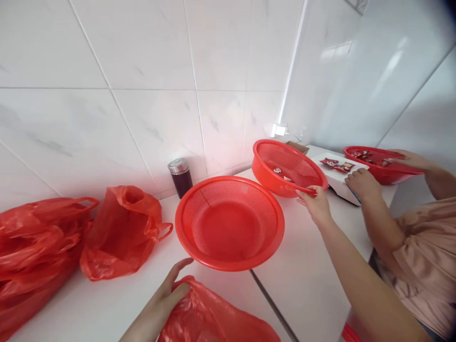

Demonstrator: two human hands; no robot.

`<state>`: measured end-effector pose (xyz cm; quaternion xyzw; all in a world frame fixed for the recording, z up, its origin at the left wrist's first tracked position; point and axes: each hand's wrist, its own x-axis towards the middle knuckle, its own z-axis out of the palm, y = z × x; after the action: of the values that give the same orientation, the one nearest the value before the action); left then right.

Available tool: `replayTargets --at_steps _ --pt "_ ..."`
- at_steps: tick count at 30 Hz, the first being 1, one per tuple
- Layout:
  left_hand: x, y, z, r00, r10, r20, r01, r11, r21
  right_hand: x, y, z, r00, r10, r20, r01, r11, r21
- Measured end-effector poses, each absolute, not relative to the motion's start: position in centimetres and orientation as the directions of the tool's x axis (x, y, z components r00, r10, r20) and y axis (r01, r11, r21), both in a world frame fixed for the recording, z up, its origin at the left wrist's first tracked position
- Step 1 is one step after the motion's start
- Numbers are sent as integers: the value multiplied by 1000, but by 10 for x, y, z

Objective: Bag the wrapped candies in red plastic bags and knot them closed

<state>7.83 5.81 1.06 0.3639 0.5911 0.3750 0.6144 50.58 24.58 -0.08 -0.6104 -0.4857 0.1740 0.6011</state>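
With my right hand [315, 204] I grip the near rim of a red plastic colander [263, 164], which is tilted and has a few small wrapped pieces inside. My left hand [174, 289] has its thumb over the edge of a red plastic bag [213, 313] at the bottom of the view. The index finger of that hand stretches toward the rim of another red colander [230, 230]. This second colander sits on the white table [302, 266] between my hands, with nothing in it. The left hand's remaining fingers are hidden by the bag.
Two red plastic bags, a full-looking one [39, 256] and a crumpled one [123, 232], lie left. A dark flask [181, 178] stands by the wall. At right, a co-worker's hand [363, 183] is at a white scale [338, 183] bearing red packets [337, 165]; their other hand holds a red colander [386, 173].
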Motion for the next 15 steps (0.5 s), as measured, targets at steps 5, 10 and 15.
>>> replayTargets --at_steps 5,10,15 --pt "111 107 -2 222 891 -397 -156 435 887 512 207 37 482 801 356 278 245 -929" --pt "154 148 -4 263 910 -322 -156 369 916 476 155 75 342 876 339 240 267 -933" --pt "129 105 -3 292 878 -379 -75 416 906 423 108 82 -2 985 170 100 169 -981"
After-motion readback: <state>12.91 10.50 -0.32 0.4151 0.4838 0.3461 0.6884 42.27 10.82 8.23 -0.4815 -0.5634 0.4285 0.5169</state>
